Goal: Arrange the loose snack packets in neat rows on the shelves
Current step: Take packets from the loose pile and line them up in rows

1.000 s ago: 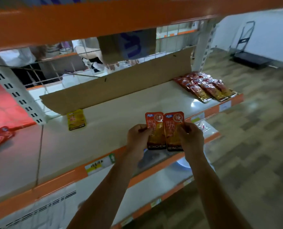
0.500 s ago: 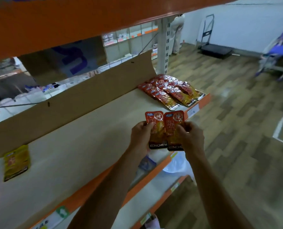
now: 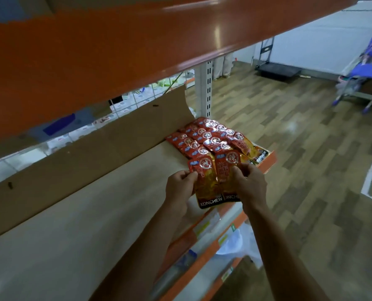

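So both hands are busy here. The left hand (image 3: 180, 185) pinches the left edge of the left packet (image 3: 205, 185) with its fingers curled in; the right hand (image 3: 249, 185) is clamped on the right packet (image 3: 225, 170) the same way, thumb on the front. Both packets are the red-and-gold kind; the red tops point away from the person and the black KONCHEW strip is nearest. They sit side by side, with the inner edges touching or maybe overlapping a bit.

They're held over the front edge of the shelf (image 3: 93, 213), toward its right end; honestly can't tell if they rest on the board or hang just above it. Right behind them, at the right end of the shelf, lie the rows of packets (image 3: 211, 137); same kind, overlapping like roof tiles, reaching from the back edge to the front edge. The tops of the held pair cover the nearest ones in this view.

A long cardboard strip (image 3: 93, 144) stands along the back edge of the shelf; an orange upper shelf (image 3: 137, 40) hangs overhead. A white slotted post (image 3: 205, 88) rises at the back right corner.

Below there's a lower shelf (image 3: 202, 276) with an orange front lip; a white plastic bag (image 3: 239, 242) sits near its front edge. Off to the right is wood-pattern floor (image 3: 300, 148); a platform trolley (image 3: 276, 69) is parked by the far wall.
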The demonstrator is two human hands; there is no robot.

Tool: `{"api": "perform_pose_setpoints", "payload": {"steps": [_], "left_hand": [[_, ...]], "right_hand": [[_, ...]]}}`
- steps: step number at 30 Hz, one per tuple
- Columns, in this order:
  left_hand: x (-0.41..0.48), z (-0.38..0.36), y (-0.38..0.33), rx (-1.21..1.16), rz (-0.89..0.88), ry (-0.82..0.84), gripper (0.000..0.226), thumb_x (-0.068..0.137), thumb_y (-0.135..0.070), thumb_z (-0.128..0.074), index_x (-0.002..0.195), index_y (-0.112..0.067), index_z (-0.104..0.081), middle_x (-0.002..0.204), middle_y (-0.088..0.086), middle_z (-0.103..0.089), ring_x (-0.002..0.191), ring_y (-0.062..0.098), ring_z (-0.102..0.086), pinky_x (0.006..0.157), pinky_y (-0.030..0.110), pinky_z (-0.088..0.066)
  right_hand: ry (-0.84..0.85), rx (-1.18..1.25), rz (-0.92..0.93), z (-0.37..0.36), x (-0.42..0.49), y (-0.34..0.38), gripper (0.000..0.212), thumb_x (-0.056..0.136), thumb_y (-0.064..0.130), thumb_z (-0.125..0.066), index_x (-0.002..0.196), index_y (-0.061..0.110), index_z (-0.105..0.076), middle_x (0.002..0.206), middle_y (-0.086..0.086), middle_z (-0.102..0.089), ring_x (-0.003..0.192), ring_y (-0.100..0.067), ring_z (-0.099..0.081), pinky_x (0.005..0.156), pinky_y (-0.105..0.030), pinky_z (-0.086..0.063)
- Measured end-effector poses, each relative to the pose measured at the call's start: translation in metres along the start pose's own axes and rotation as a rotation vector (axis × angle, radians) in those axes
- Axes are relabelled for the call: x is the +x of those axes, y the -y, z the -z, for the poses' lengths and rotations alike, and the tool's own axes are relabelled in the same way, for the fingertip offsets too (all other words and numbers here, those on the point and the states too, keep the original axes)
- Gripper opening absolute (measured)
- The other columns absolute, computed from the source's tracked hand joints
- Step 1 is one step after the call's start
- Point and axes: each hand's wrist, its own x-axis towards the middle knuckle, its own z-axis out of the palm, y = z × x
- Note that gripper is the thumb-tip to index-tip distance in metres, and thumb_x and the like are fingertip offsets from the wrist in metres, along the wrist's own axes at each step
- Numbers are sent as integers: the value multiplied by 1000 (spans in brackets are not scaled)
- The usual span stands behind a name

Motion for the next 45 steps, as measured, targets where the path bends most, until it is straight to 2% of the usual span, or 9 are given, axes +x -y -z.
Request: {"api": "perform_pose_setpoints", "payload": {"steps": [4,7,10,14,18,25,31,41,45], "left_hand": [[19,-6,-3,32,7,-16,18,88,-22,-66,72,-18,-63,72,1,-62,66,13,-57,55,23,-45],[26,-13,-5,42,19,-21,15,88,-22,-67,75,-17,-64,71,0,-62,63,11,-56,54,21,-43],[32,-19,-7,93,8,-46,17,88,-23,-68,72,-17,-64,71,0,-65,63,11,-58,58,24,-48],[38,-27,-6,180,-24,-115,17,85,-27,-72,71,-19,-67,71,-3,-70,65,12,-64,69,31,-55],[38,-38,-2,235,-18,-165,12,82,-30,-74,75,-21,-69,81,-2,-73,78,15,-70,77,37,-59],[32,-50,0,370,-16,-260,19,80,-36,-76,84,-18,-70,84,-3,-73,71,9,-70,71,31,-60],[26,-59,-7,560,-57,-297,29,81,-42,-73,87,-14,-71,83,-1,-73,77,13,-69,75,33,-57],[22,-68,-10,551,-34,-319,27,83,-39,-72,80,-12,-67,77,1,-73,71,12,-69,73,32,-58],[23,-66,-11,633,-35,-325,32,83,-47,-69,76,-17,-62,71,-8,-65,64,2,-59,56,21,-46]], "right_hand": [[31,-10,66,-8,31,1,7,90,19,-59,89,18,-66,79,1,-66,70,-14,-62,67,-33,-51],[105,-13,80,-11,58,2,12,91,18,-57,81,21,-63,81,-8,-69,70,-22,-63,67,-39,-52],[172,-48,108,-15,86,6,15,91,18,-56,89,9,-67,86,-15,-69,78,-32,-65,73,-45,-53],[224,-72,141,-22,112,11,19,91,20,-56,99,8,-69,87,-9,-68,80,-25,-64,74,-39,-52],[294,-57,162,-27,126,8,13,90,19,-57,85,13,-67,76,-2,-65,70,-20,-61,65,-33,-50],[402,-5,194,-35,139,6,13,90,19,-57,81,15,-66,69,2,-63,54,-4,-51,50,-22,-37],[476,43,222,-34,143,8,12,91,19,-57,81,19,-65,69,3,-63,55,-8,-53,52,-24,-42],[533,48,269,-35,148,9,21,92,18,-57,73,25,-61,68,3,-62,56,-8,-52,53,-27,-43],[551,45,265,-38,148,9,13,93,20,-56,83,22,-64,72,6,-63,58,-4,-55,52,-21,-42]]}}
